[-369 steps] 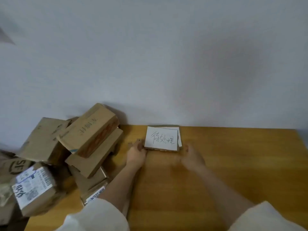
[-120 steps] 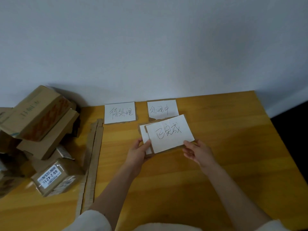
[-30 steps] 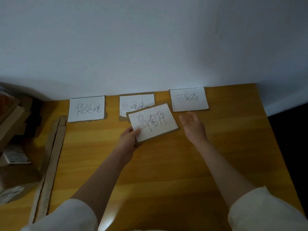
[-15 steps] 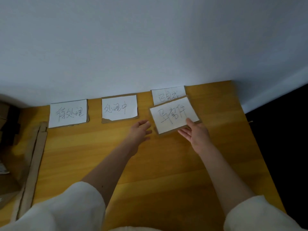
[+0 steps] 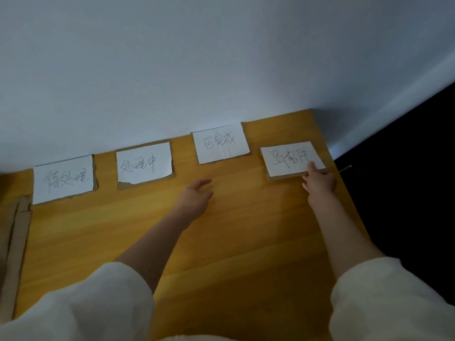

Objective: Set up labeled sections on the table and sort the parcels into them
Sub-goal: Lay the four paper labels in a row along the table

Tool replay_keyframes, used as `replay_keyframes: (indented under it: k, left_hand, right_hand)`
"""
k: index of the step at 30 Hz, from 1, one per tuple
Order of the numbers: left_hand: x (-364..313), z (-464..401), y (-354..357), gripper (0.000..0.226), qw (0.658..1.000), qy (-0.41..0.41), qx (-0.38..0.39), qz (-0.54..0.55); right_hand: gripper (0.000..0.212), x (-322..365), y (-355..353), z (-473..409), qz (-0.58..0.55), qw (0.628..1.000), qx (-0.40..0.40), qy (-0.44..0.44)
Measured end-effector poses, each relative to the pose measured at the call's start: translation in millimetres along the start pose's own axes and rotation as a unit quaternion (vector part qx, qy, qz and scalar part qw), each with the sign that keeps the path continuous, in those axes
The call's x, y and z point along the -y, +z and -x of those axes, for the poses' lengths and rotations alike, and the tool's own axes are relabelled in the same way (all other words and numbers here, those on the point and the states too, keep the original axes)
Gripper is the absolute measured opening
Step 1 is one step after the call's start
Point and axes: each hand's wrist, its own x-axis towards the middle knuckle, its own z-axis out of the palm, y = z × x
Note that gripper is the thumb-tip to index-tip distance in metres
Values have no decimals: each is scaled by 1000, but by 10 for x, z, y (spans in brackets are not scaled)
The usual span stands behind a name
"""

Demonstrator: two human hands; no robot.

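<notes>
Thumb and fingers of the right hand (image 5: 320, 185) pinch the rightmost label card (image 5: 290, 156); left hand (image 5: 195, 196) hovers, fingers loose.

Bare tabletop (image 5: 246, 242) before four label cards (image 5: 220, 143) along the wall (image 5: 221, 57); cardboard strips (image 5: 14, 242) at the left edge.

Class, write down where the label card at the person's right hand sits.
In the head view the label card sits near the far right corner of the table, right of the third card, with the right hand pinching its near edge.
</notes>
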Motion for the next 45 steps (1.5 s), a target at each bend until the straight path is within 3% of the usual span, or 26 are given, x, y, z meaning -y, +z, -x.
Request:
replay_keyframes:
  k: [2, 4, 8, 10, 13, 17, 31, 45]
  left_hand:
    - [-21, -17, 30, 41, 999, 14, -3, -30]
    - [-30, -51, 61, 46, 997, 22, -14, -71]
    - [-45, -85, 104, 51, 990, 22, -27, -134]
    - [-28, -117, 112, 51, 988, 20, -30, -149]
    - [3, -154, 123, 52, 985, 9, -23, -171]
    - [-14, -164, 122, 54, 978, -2, -7, -208]
    - [-66, -221, 40, 61, 968, -24, 31, -249]
    - [-70, -235, 39, 67, 961, -32, 57, -268]
  right_hand:
    - [70, -49, 27, -31, 108, 992, -54, -37]
    - [68, -118, 56, -13, 190, 975, -76, -88]
    - [41, -311, 118, -3, 288, 928, -16, -235]
    - [37, -375, 161, -9, 349, 889, 20, -295]
    - [41, -421, 247, -41, 438, 839, 43, -319]
    - [44, -319, 344, -134, 493, 807, 40, -322]
    - [54, 168, 612, -388, 550, 775, 88, -300]
    - [54, 238, 715, -401, 549, 776, 77, -300]
